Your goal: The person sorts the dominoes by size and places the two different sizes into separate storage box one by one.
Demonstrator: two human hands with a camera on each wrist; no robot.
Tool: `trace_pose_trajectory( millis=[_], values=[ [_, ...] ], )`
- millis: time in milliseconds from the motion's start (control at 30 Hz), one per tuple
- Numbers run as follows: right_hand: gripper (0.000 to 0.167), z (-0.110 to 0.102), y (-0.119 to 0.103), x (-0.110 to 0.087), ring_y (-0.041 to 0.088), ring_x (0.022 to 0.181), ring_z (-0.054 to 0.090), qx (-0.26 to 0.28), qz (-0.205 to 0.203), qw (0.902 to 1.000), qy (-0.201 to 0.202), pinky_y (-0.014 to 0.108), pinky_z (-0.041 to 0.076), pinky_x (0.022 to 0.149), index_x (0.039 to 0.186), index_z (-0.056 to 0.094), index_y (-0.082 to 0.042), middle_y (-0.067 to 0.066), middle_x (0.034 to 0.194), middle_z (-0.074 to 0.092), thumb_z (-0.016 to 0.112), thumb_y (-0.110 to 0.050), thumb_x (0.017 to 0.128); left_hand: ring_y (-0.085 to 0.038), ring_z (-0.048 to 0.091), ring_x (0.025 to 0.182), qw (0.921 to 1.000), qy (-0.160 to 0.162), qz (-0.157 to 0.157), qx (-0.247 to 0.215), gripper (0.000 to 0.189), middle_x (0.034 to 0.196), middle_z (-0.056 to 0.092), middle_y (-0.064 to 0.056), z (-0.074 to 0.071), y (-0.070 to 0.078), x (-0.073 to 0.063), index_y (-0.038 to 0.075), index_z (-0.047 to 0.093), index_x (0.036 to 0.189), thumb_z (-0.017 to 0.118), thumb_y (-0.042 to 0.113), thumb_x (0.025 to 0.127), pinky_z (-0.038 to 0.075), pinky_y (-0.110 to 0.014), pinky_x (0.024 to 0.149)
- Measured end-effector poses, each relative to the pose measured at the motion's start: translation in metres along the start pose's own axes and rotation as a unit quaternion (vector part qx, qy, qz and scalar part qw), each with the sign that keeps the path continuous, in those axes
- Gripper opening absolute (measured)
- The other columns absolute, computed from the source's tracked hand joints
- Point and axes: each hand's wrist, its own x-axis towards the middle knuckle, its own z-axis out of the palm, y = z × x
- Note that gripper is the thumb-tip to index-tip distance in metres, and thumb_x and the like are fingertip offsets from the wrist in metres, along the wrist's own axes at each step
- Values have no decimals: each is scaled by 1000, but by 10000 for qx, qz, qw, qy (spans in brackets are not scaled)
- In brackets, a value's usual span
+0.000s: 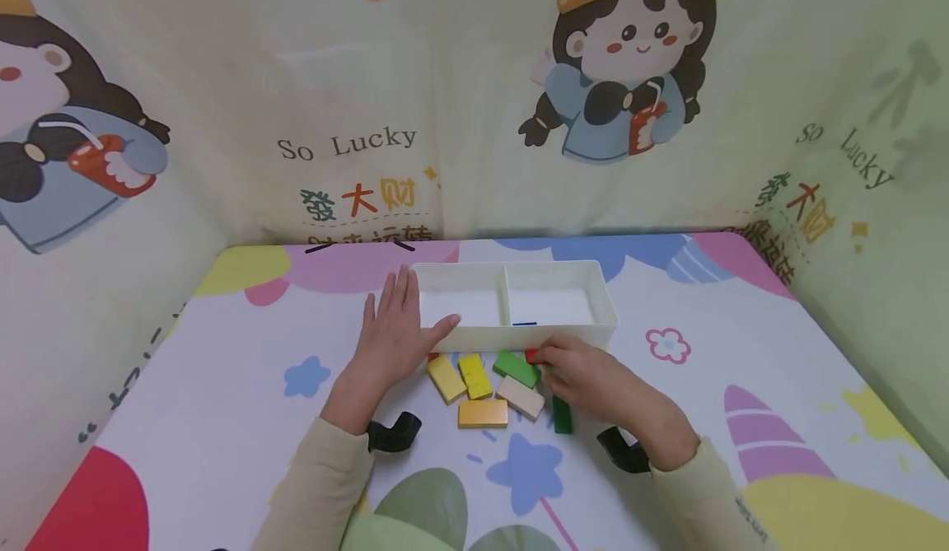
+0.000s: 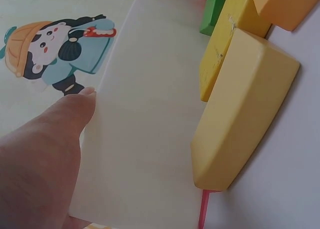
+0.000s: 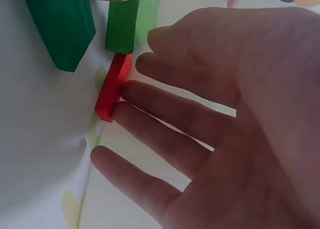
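Observation:
My left hand point(image 1: 393, 329) lies with straight fingers along the left end of a white two-compartment box point(image 1: 474, 338), its thumb reaching over the front rim. Against the box's front side, the fingertips of my right hand point(image 1: 586, 374) touch a small red block point(image 3: 113, 89); the fingers are extended, with no pinch visible. Beside that block sits a light green block point(image 1: 516, 368). A dark green block point(image 1: 563, 415) lies partly beneath the right hand in the head view.
Before the box lie a pale yellow block point(image 1: 446, 379), a bright yellow block point(image 1: 475, 375), an orange block point(image 1: 483, 414) and a beige block point(image 1: 521, 397). A blue strip point(image 1: 524, 324) shows inside the right compartment. A printed cloth covers the table.

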Motion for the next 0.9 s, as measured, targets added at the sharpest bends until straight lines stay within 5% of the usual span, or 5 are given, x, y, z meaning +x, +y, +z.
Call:
trace_pose_trajectory(
  millis=[700, 900],
  values=[
    [25, 0, -6, -2, 17, 100, 60, -312, 156, 9994, -63, 34, 58, 86, 115, 68, -5, 6, 114, 64, 68, -7, 90, -32, -3, 156, 10000, 11, 4, 10, 103, 168, -3, -14, -1, 0, 2, 2, 1, 158, 45, 69, 93, 1, -62, 122],
    [31, 6, -15, 1, 19, 98, 55, -924, 247, 9954, 92, 33, 57, 86, 121, 68, -7, 7, 110, 60, 71, -12, 90, -33, -3, 156, 10000, 34, 14, -4, 104, 168, -3, -14, -2, 0, 3, 2, 1, 158, 46, 69, 93, 2, -62, 122]
  ],
)
